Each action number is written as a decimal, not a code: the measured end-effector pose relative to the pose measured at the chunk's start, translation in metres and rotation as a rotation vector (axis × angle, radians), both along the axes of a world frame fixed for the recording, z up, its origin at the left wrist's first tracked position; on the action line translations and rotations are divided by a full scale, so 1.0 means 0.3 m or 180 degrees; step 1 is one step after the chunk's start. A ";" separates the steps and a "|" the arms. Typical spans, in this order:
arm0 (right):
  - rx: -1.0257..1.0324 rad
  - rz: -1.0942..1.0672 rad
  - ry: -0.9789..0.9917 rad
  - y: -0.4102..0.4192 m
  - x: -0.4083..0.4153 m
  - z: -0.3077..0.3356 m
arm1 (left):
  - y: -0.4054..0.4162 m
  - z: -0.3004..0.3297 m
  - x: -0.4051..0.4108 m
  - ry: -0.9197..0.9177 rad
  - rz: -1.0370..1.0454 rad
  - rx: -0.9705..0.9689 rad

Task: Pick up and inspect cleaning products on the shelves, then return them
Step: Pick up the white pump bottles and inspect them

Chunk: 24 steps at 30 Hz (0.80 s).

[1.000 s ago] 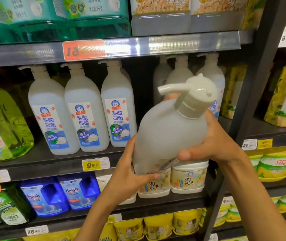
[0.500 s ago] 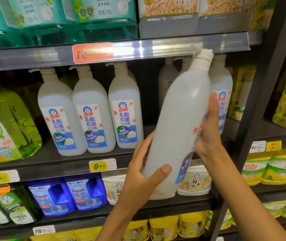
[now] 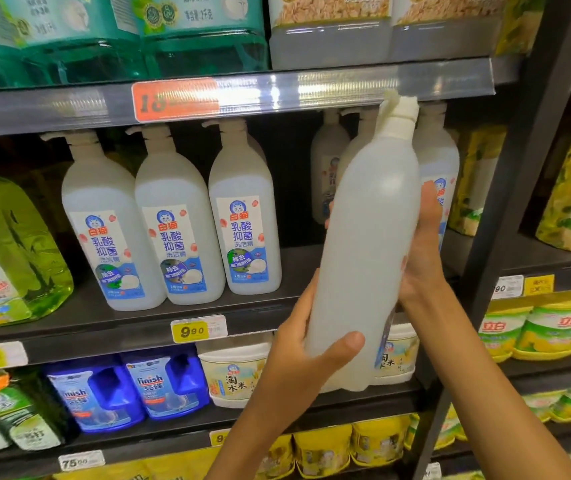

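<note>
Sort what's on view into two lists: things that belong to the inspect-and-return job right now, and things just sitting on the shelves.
In the job:
- white pump bottle, held nearly upright
- left hand, gripping its base
- right hand, holding its side
- gap on the middle shelf

Just sitting there:
- three white bottles
- green jug
- blue Finish bottles
- yellow tubs

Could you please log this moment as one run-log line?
left hand holds pump bottle base | right hand holds side | upright | off shelf
</note>
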State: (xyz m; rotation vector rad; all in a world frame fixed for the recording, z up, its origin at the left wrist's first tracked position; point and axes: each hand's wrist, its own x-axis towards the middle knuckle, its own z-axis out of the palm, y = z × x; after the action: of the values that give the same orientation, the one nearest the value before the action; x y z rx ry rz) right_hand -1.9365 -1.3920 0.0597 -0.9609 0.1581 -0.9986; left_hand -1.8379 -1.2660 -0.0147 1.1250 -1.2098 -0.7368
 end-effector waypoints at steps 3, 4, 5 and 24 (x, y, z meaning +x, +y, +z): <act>-0.0375 -0.0142 -0.0052 0.025 -0.006 0.012 | -0.013 -0.006 -0.003 0.0133 0.0266 -0.0082; -0.0482 -0.0350 0.0078 0.034 -0.005 0.015 | -0.021 -0.004 -0.006 0.0081 0.0369 -0.0107; -0.0561 -0.0501 0.0243 0.044 0.001 0.024 | -0.036 -0.007 -0.006 0.0055 0.0487 -0.0132; -0.1486 -0.1144 0.0844 -0.103 0.180 -0.013 | -0.256 -0.056 0.145 -0.0218 0.1142 -0.0030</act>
State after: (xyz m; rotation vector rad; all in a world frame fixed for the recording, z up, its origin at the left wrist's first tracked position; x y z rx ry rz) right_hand -1.8824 -1.4228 0.0557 -1.5305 0.3372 -1.2637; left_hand -1.7945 -1.3429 -0.0316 1.3239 -1.0279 -0.4215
